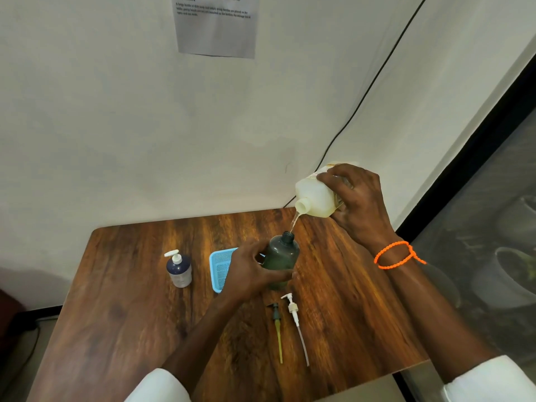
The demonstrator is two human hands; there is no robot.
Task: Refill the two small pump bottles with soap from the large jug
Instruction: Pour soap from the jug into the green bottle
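Observation:
My right hand (358, 198) grips the large white jug (314, 195), tipped with its spout down to the left. A thin stream of soap runs from the spout into the open neck of a dark green bottle (282, 255). That bottle stands upright on the wooden table (130, 300), and my left hand (249, 271) holds its lower side. A second small bottle (179, 269), dark blue with a white pump fitted, stands to the left. Two loose pump heads lie in front: a dark green one (277, 323) and a white one (295, 320).
A light blue plastic basket (219, 265) sits behind my left hand, partly hidden. The wall is close behind the table, with a black cable (362, 100) running down it and a paper notice (217, 24) above. The table's right edge lies near my right forearm.

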